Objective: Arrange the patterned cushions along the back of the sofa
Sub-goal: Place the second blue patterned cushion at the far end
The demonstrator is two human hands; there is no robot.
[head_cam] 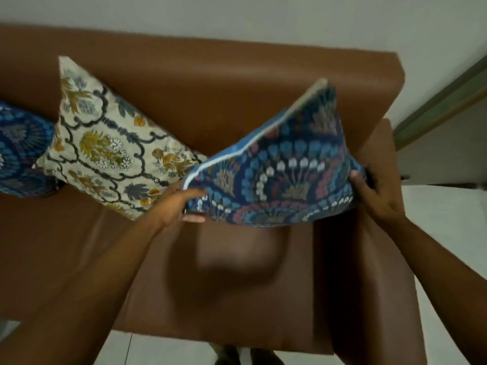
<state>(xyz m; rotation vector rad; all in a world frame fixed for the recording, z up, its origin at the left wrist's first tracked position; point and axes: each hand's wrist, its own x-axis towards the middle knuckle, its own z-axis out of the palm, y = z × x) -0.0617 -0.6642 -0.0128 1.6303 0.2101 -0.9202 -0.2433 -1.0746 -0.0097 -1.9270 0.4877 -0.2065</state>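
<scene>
I hold a blue patterned cushion with pink and white motifs above the right end of the brown sofa. My left hand grips its lower left corner and my right hand grips its right edge. The cushion tilts, its top corner raised toward the backrest. A cream cushion with yellow and grey flowers leans against the backrest in the middle. Another blue cushion shows partly at the left edge, touching the cream one.
The sofa's right armrest stands just beyond my right hand. A white wall rises behind the backrest. White floor tiles lie to the right, and a door frame shows at the far right.
</scene>
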